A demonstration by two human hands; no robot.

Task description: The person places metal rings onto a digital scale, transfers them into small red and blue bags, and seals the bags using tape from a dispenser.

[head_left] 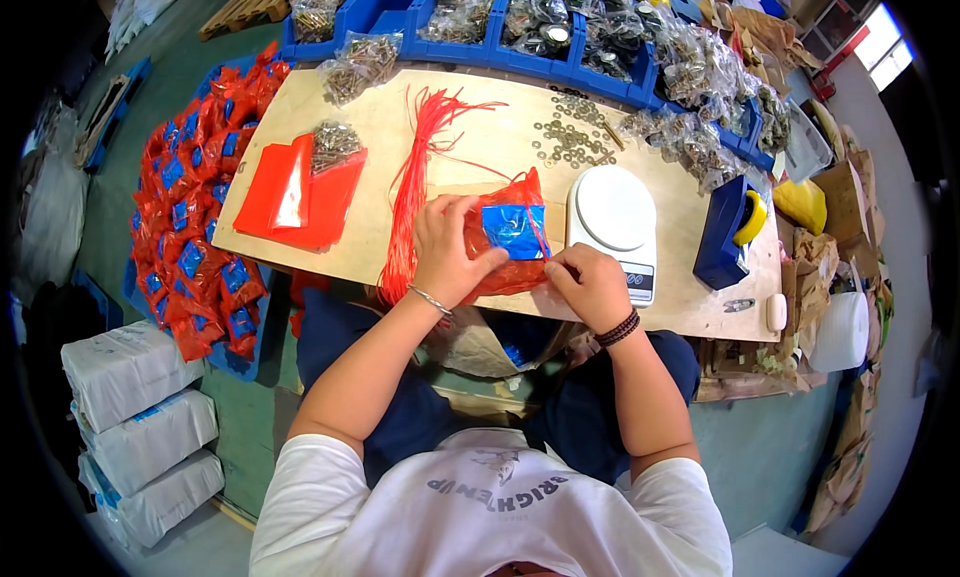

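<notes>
A red plastic bag (480, 277) with a blue label or packet (513, 231) showing on top lies at the front middle of the table. My left hand (450, 247) curves over its left side, thumb resting on the red film. At the bag's right edge, the thumb and forefinger of my right hand (594, 285) are pinched together. A thin red strand crosses the blue patch toward those fingertips; whether they grip the strand, the film or both cannot be made out. Left of the bag lies a bundle of red string (410, 207). A white digital scale (612, 212) stands just right of it.
Flat red bags (272, 207) and a clear bag of metal parts (335, 145) lie at left. Loose washers (568, 132) are spread behind the scale. Blue bins (480, 49) line the back edge. A tape dispenser (722, 237) stands right; filled red bags (190, 207) fill a crate beside the table.
</notes>
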